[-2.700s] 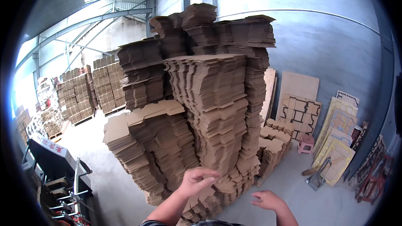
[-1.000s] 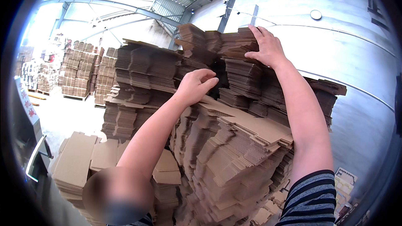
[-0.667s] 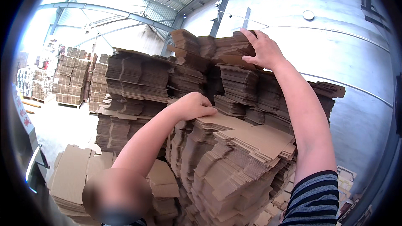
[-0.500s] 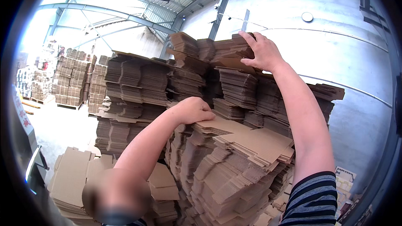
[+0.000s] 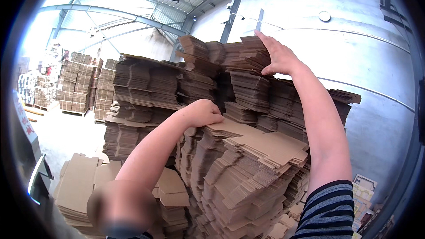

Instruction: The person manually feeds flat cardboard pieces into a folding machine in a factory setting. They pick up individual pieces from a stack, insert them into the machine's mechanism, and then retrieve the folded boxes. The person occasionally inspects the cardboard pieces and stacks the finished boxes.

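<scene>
My right hand (image 5: 282,57) is raised to the top bundle of flat cardboard blanks (image 5: 243,58) at the back of a tall pile. Its fingers are stretched out along the bundle's right end, with the thumb apart and lower down. Closer to me, my left hand (image 5: 204,113) rests with curled fingers on the far left corner of the near stack of cardboard blanks (image 5: 243,190). The undersides of those fingers are hidden, so any grip on a sheet cannot be made out. Top sheets of this near stack lie slightly fanned.
Another tall cardboard pile (image 5: 146,84) stands left of the top bundle. A lower stack (image 5: 79,181) sits at the lower left, beside a dark machine part (image 5: 40,168). Bundled cardboard on a pallet (image 5: 73,88) stands farther back. A pale wall (image 5: 363,62) rises behind on the right.
My right hand has tilted, its fingers now straighter and pressed together along the bundle's end. The bundle's lower sheets look more level. My left hand has shifted slightly left and up on the near stack.
</scene>
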